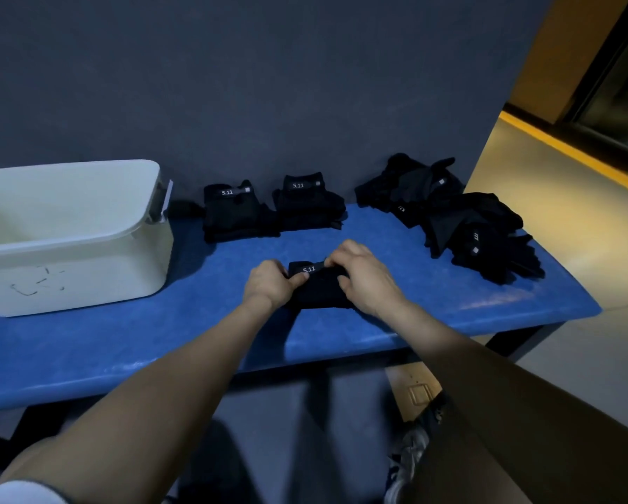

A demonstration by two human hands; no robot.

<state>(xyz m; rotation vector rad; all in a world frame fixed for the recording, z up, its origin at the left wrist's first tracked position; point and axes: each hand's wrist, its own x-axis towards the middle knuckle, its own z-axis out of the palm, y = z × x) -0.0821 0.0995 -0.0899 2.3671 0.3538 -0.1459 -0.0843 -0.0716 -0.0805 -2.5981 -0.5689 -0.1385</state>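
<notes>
A folded black glove pair [318, 291] with a white "5.11" label lies on the blue table [196, 321] near its middle. My left hand [268, 283] pinches its left edge, thumb on top. My right hand [363, 276] grips its right side, fingers curled over the top edge by the label. Two neat stacks of the same black gloves [232, 212] [307, 203] stand at the back against the wall. A loose heap of black gloves [461, 216] lies at the right end of the table.
A white plastic tub [69, 234] with a lid latch stands on the table's left end. A dark grey wall runs behind the table. To the right, the floor carries a yellow stripe [574, 150]. A shoe [410, 456] shows below the table edge.
</notes>
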